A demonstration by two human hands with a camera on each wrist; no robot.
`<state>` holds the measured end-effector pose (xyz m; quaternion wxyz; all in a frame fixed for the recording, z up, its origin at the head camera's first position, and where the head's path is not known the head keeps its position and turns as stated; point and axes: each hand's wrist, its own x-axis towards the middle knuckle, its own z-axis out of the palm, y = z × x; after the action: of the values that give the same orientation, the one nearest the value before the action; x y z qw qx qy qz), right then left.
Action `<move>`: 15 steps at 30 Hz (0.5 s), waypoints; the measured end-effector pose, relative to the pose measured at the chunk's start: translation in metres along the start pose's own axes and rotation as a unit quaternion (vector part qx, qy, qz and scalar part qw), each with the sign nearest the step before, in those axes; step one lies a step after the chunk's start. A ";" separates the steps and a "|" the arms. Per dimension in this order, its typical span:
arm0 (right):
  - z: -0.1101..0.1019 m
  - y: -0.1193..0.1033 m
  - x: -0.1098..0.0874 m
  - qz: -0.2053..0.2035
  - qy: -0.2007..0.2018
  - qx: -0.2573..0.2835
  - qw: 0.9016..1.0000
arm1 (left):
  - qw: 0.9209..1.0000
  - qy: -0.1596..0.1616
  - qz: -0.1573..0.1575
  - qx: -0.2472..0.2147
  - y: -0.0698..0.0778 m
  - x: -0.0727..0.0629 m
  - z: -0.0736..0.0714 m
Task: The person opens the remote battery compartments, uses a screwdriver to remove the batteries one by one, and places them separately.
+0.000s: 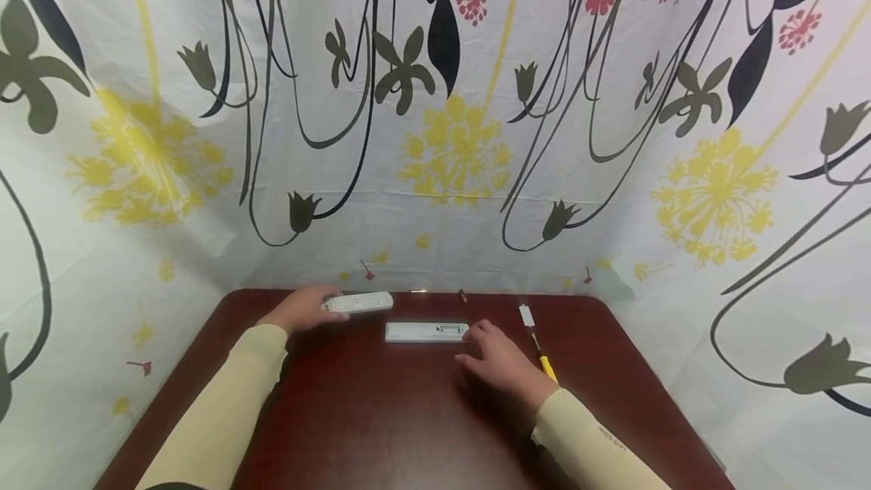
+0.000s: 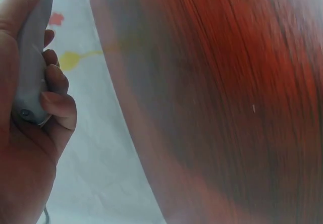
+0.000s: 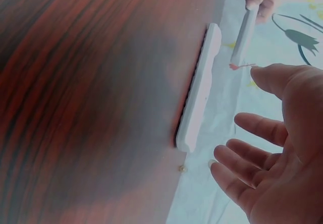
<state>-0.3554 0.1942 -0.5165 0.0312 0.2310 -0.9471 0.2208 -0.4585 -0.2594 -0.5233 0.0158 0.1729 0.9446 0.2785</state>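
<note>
My left hand grips one end of a slim white remote control near the table's far edge. In the left wrist view, curled fingers and the thumb wrap around its pale body. A second white remote control lies on the table, with a recess like a battery compartment at its right end. Beside that end is my right hand. Its fingers are spread and loosely bent, and the right wrist view shows nothing in them and a gap between them and the lying remote.
A yellow-handled screwdriver lies right of my right hand, its shaft pointing at a small white cover-like piece. Near the far edge of the dark red table are a small dark item and a thin shiny one. Flowered cloth hangs behind.
</note>
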 end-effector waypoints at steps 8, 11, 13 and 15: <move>-0.003 -0.006 0.002 -0.001 -0.008 0.016 1.000 | 0.999 0.003 0.039 0.008 0.033 0.000 0.012; -0.002 -0.007 0.005 -0.003 -0.002 0.014 1.000 | 0.999 0.004 0.042 0.006 0.047 -0.001 0.019; -0.002 -0.007 0.008 -0.003 0.005 0.018 1.000 | 0.999 0.002 0.045 0.006 0.055 -0.002 0.024; -0.001 -0.007 0.010 -0.001 0.011 0.022 1.000 | 0.999 0.001 0.052 0.011 0.064 -0.002 0.030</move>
<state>-0.3612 0.1845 -0.5112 0.0368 0.2298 -0.9413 0.2444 -0.4328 -0.1943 -0.5150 -0.0016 0.2213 0.9374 0.2690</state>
